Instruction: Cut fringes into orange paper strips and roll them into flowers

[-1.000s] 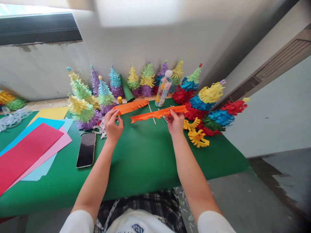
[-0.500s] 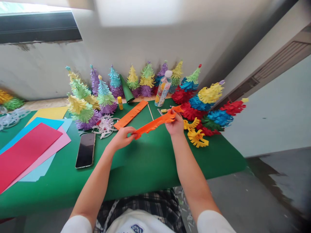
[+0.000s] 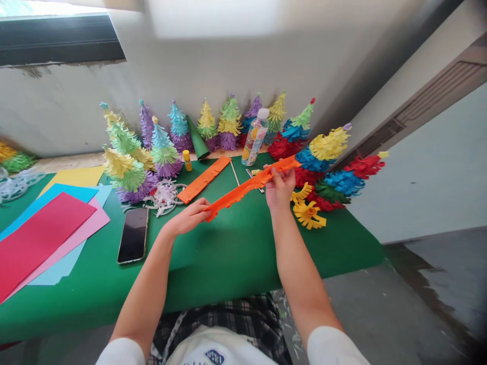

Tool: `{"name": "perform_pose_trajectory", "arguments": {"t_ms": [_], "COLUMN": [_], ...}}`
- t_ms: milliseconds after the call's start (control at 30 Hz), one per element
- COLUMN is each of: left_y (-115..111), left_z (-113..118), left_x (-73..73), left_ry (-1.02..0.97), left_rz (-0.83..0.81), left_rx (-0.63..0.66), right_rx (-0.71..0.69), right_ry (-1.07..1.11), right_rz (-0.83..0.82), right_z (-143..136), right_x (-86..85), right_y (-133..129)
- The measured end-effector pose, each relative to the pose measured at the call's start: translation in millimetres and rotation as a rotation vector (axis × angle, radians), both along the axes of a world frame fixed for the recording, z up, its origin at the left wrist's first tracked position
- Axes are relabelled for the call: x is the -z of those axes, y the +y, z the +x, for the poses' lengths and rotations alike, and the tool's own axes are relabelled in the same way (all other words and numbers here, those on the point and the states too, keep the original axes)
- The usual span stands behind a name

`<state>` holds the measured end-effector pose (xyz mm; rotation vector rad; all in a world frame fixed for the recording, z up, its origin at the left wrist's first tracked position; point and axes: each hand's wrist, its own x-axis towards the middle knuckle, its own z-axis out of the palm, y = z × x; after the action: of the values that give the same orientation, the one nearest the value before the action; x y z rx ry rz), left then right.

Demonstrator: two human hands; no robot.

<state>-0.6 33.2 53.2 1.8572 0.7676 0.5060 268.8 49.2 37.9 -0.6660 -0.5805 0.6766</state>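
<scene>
An orange fringed paper strip (image 3: 243, 189) is stretched between my hands above the green tabletop (image 3: 228, 263). My left hand (image 3: 190, 215) pinches its lower left end. Near the strip's right part, my right hand (image 3: 280, 186) grips it, and the end sticks out beyond the fingers. A second orange paper strip (image 3: 204, 179) with slits lies flat behind. Yellow fringed paper curls (image 3: 309, 215) rest right of my right hand. A thin stick (image 3: 235, 173) lies behind the held strip, and a metal tool partly hidden by it lies close to my right hand.
Several fringed paper trees (image 3: 165, 147) line the wall, with a green paper cone (image 3: 197, 138), a glue stick (image 3: 187, 160) and a plastic bottle (image 3: 254, 138) among them. A phone (image 3: 133, 235), white paper scraps (image 3: 164, 196) and coloured sheets (image 3: 45, 243) lie on the left.
My right hand has shifted slightly rightward, and the strip now reaches farther out past its fingers. The strip looks straighter and more stretched. My left hand has moved slightly left.
</scene>
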Motion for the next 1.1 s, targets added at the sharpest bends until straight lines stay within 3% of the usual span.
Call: {"name": "perform_pose_trajectory", "arguments": {"t_ms": [267,600,867,967,1100], "left_y": [9.5,-0.4,11.9,13.8,9.9], "left_z": [0.2,1.8,7.1,5.4,1.5], "left_x": [12.7,9.8,30.6,31.1,22.8], "left_ry": [0.023,0.14,0.065,0.049,0.049], "left_rz": [-0.113,-0.262,-0.194,-0.195,-0.259], "left_rx": [-0.141,0.017,-0.176,-0.136,0.025], "right_rx": [0.113,0.358,0.466,0.548,0.568], "right_ry": [-0.088,-0.536,-0.843,-0.877,-0.883], "right_rz": [-0.043,-0.111,-0.169,-0.182,-0.129], "right_z": [8.1,11.3,-2.9,-3.5,4.0], "right_x": [6.6,10.5,4.4,4.0,6.7], "right_y": [4.2,-0.7,-10.2,-11.0,-11.5]}}
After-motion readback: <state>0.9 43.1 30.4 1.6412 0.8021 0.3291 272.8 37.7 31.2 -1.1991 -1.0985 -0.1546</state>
